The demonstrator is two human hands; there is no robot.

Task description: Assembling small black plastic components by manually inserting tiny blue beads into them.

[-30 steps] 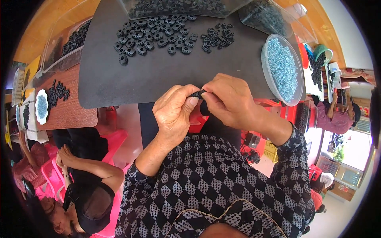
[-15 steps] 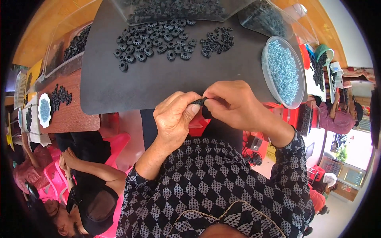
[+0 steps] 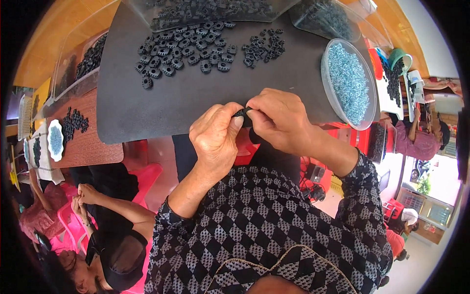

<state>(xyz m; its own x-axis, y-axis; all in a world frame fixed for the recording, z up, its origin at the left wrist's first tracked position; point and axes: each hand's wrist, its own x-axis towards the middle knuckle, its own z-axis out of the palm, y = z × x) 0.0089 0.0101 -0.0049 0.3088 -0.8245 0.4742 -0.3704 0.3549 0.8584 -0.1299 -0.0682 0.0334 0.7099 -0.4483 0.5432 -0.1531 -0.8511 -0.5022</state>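
Between my fingertips, over the near edge of the dark table (image 3: pixel 196 108), is a small black plastic part (image 3: pixel 242 113). My left hand (image 3: pixel 215 132) pinches it from the left with thumb and forefinger. From the other side my right hand (image 3: pixel 281 115) is closed on the same part, its fingertips bunched together and covering most of it. Farther back lies a pile of black ridged oval plastic parts (image 3: pixel 186 49), with a smaller heap of little black parts (image 3: pixel 264 46) to its right. A round clear tub (image 3: pixel 327 93) of tiny pale-blue pieces (image 3: pixel 348 83) stands at the right.
Clear bins (image 3: pixel 210 14) of black parts line the back of the table. On the left a brown table (image 3: pixel 95 142) carries black parts and a white dish (image 3: pixel 56 139); a person in black (image 3: pixel 120 245) sits beside it. Other people work at the far right.
Both hands have risen slightly away from my body with the black part still pinched. My right hand has shifted a little left, closer to the left one.
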